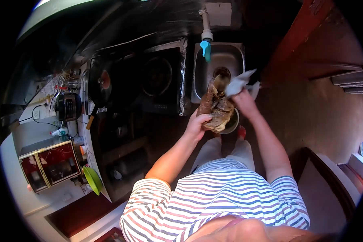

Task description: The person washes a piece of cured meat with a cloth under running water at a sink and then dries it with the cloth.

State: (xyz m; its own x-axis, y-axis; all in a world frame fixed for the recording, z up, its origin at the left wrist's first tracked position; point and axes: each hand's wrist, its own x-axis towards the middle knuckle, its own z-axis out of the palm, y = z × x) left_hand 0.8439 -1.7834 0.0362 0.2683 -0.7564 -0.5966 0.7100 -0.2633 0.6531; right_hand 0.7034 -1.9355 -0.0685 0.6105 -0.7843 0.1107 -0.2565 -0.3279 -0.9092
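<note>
A large piece of brown, yellowish-edged meat (218,113) hangs over the front edge of the metal sink (197,76). My left hand (196,124) grips its lower left side, with the thumb on top. Right of the meat, my right hand (244,101) is closed around a white cloth (238,82), whose loose end is blurred and reaches up toward the sink's right rim. Below the meat, a round bowl or basin (234,124) is partly hidden.
Above the sink is a tap with a turquoise handle (205,49). A black stove (157,80) lies left of it, then a pan (101,82) with a wooden handle. A green basin (92,180) and a glass-doored cabinet (50,164) stand farther left.
</note>
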